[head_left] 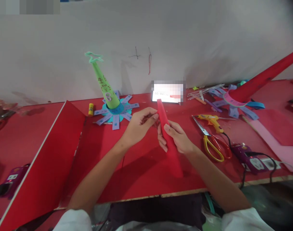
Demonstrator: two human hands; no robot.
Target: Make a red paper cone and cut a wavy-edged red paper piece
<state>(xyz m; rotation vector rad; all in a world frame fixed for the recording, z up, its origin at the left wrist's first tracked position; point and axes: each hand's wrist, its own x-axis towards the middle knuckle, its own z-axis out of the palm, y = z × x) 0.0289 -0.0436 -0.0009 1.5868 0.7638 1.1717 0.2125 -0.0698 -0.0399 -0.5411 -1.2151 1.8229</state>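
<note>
A slim red paper cone [171,149] is held tilted over the table, its narrow end pointing away from me. My right hand [178,136] is wrapped round its middle, thumb lying along the near face. Close to the narrow end, my left hand [142,123] pinches at the cone's left edge; its fingertips are partly hidden. Beyond my left hand stands a finished-looking green paper cone [107,88] on a blue round base [116,109] with purple star-marked strips, topped by a mint star outline [93,57].
Scissors [212,147] and a yellow glue gun [210,120] lie right of my right hand, near a purple power strip [251,157]. A glue stick [90,109] stands left. A red divider panel [47,154] rises at left. Another red cone [262,78] leans at right; a lit phone [160,96] stands behind.
</note>
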